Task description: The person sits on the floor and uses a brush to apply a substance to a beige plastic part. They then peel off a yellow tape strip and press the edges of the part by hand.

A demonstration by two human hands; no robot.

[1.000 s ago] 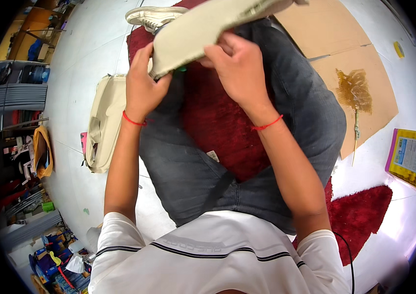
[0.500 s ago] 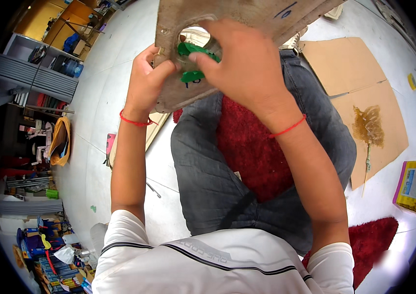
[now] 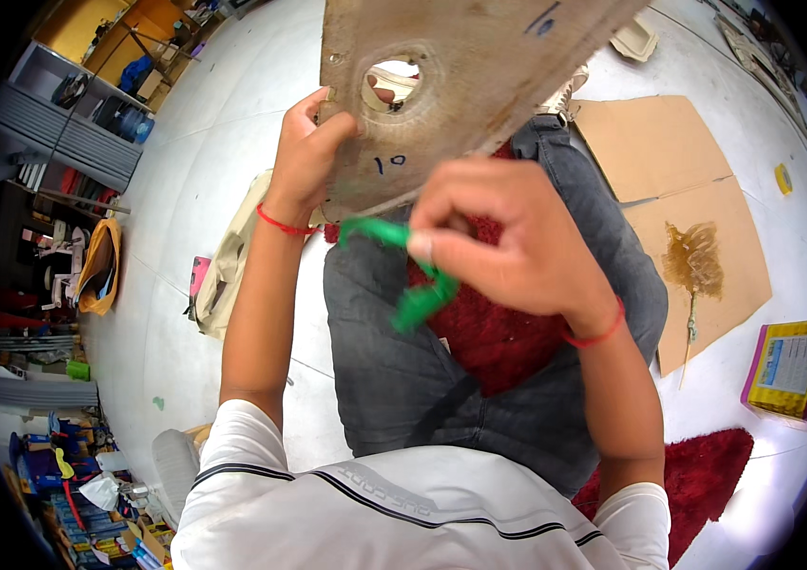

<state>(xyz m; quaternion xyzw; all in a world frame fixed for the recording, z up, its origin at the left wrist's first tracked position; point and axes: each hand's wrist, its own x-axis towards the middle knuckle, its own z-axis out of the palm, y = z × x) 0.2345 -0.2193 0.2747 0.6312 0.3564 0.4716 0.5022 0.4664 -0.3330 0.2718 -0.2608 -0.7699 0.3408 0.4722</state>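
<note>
A flat, worn brownish panel (image 3: 461, 123) with a round hole and blue handwritten marks is held up at the top, above my legs. My left hand (image 3: 308, 157) grips its left edge, thumb on the near face beside the hole. Just below and right of the panel, my right hand (image 3: 508, 233) pinches a twisted strip of green tape (image 3: 425, 302), blurred by motion. The strip hangs apart from the panel, over my lap. No green shows around the hole, through which fingertips and part of a shoe are visible.
A red rug (image 3: 508, 347) lies between my legs. To the right are a stained cardboard sheet (image 3: 646, 142) with a brush (image 3: 691, 318), a yellow box (image 3: 788, 366) and a small yellow roll (image 3: 784, 179). A beige panel (image 3: 232, 256) and cluttered shelves (image 3: 66, 133) stand left.
My right hand has drawn back from the hole, down toward my lap, bringing the green tape off the panel. My left hand still grips the panel, which has shifted slightly right.
</note>
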